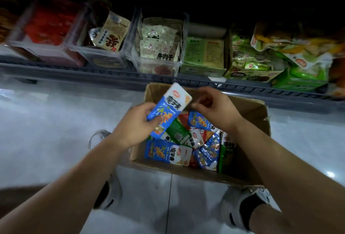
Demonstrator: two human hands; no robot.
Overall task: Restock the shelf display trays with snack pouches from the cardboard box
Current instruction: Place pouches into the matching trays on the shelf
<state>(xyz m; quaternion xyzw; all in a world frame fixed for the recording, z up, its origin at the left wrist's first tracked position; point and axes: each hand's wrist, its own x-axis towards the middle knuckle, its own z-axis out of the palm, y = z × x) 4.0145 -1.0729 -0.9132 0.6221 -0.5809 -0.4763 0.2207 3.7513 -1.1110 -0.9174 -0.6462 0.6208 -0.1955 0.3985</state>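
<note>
Pouch (pixel 169 108) in left hand (pixel 134 127); right hand (pixel 214 108) maybe touching.

Shop aisle, low shelf (pixel 130 77) of clear display trays (pixel 155 66), packaged snacks (pixel 158 47)

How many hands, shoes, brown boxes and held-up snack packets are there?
Hands: 2, left hand and right hand
Shoes: 2
Cardboard box: 1
Blue pouch held in the left hand: 1
Total: 6

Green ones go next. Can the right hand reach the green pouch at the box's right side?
Probably yes: the right hand hovers over the open cardboard box, and the green pouch sits uncovered there.
</note>
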